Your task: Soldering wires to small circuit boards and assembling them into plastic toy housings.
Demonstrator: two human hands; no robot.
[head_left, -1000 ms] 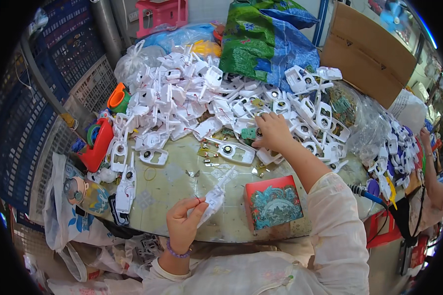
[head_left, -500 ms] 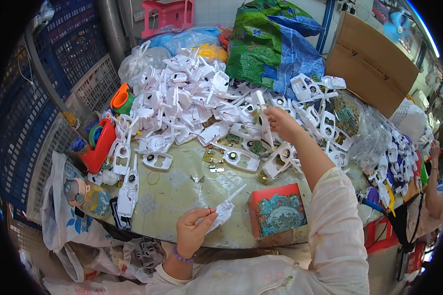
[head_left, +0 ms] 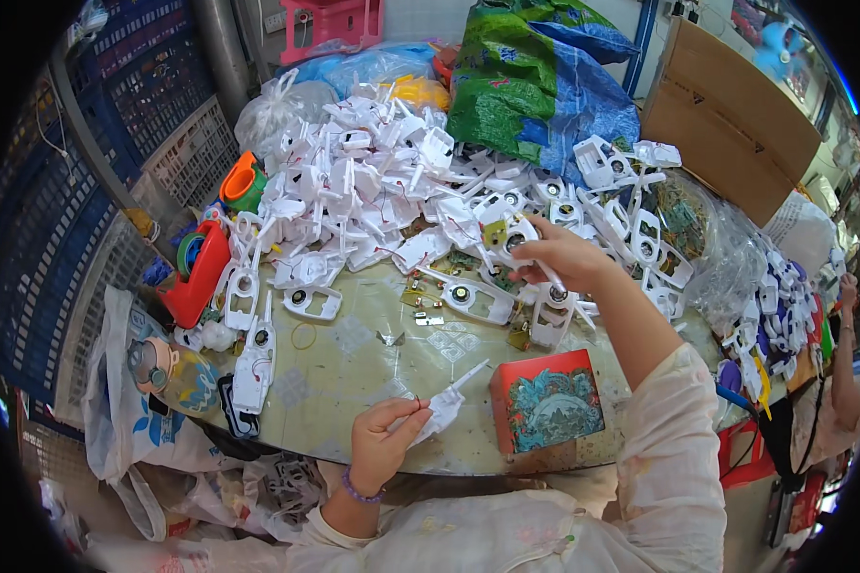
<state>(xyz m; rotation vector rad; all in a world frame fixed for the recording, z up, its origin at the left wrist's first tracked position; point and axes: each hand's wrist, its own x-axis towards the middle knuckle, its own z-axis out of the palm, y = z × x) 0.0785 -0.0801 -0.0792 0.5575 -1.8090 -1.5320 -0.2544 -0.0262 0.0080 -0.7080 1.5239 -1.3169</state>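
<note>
My left hand (head_left: pixel 382 444), with a purple bead bracelet at the wrist, pinches a white plastic casing (head_left: pixel 440 414) near the table's front edge. The casing's thin antenna points up and to the right, and a red wire shows by my fingertips. Farther out, my right hand (head_left: pixel 571 258) grips another white casing (head_left: pixel 520 232) with a round black speaker in it. A small yellowish-green board (head_left: pixel 494 233) shows beside that casing, and my fingers hide part of it. Behind it lies a heap of white casings (head_left: pixel 339 181), some with red wires.
A red box (head_left: pixel 549 399) with a teal picture stands right of my left hand. Tiny metal parts (head_left: pixel 430 320) lie mid-table. At the left are a red tape dispenser (head_left: pixel 198 277) and a bottle (head_left: pixel 177 374). Cardboard (head_left: pixel 731 119) leans at the back right; another person's arm (head_left: pixel 843 334) shows far right.
My right hand has drawn slightly nearer and turned the casing it holds, so its speaker and the yellowish-green board now show. My left hand keeps its casing in nearly the same place.
</note>
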